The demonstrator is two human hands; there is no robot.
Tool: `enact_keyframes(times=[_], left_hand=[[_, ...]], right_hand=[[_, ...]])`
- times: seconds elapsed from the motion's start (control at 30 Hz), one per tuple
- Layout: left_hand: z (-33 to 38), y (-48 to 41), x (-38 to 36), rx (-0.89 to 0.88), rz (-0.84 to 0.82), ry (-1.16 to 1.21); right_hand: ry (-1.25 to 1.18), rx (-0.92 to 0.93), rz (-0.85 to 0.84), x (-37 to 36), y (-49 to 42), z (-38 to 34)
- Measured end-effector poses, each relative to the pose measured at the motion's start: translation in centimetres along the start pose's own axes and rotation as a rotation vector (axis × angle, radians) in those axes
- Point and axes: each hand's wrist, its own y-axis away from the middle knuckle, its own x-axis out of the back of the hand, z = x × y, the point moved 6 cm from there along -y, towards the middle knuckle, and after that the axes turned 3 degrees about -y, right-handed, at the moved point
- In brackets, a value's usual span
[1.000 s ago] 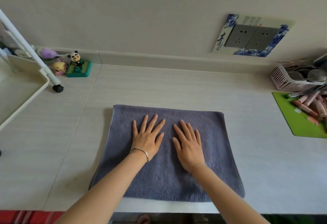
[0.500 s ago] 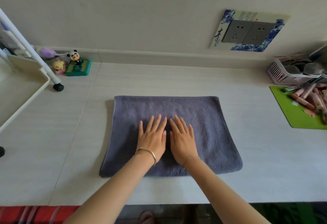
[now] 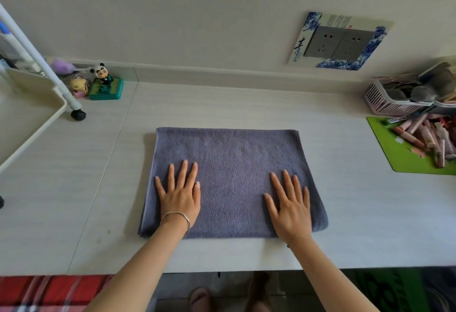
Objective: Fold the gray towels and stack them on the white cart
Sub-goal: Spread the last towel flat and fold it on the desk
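- The gray towel (image 3: 229, 178) lies folded on the pale table (image 3: 246, 104), near the front edge.
- The left hand (image 3: 179, 194) and the right hand (image 3: 291, 209) lie flat on the towel, fingers open, holding nothing.
- The white cart (image 3: 37, 124) stands at the left, apart from the towel.
- A panda toy (image 3: 101, 74) sits by the wall (image 3: 197, 15).
- A green mat (image 3: 394, 149) and a pink basket (image 3: 387, 102) are at the right.

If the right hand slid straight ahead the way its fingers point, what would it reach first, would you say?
Likely only more gray towel, then its far edge and bare table; nothing else stands before the right hand up to the wall.
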Motion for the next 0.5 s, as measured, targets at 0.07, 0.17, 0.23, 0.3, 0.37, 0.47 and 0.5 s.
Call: enact_keyframes(times=[0.07,0.17,0.23,0.3,0.37,0.47,0.5], left_hand=[[-1.6,0.0,0.2,0.066,-0.005,0.020],[-3.6,0.0,0.5,0.154,-0.008,0.054],[-4.0,0.1,0.9,0.182,-0.005,0.037],[-3.7,0.1,1.7,0.201,0.049,0.053],[-2.4,0.2,2.2,0.136,0.078,0.066],[0.9,0.6,2.2,-0.049,0.036,0.069],[1.7,0.8,1.9,-0.084,0.008,0.063]], right_hand=[[-0.019,-0.042,0.016,0.6,0.3,1.6],[-0.069,-0.118,0.027,1.1,0.7,3.0],[-0.112,-0.161,0.009,1.4,0.7,3.4],[-0.170,-0.205,0.021,2.2,-0.2,3.9],[-0.285,-0.282,0.022,3.0,-1.5,4.7],[-0.418,-0.359,-0.007,3.8,-3.2,5.4],[-0.437,-0.376,-0.012,3.9,-3.6,5.6]])
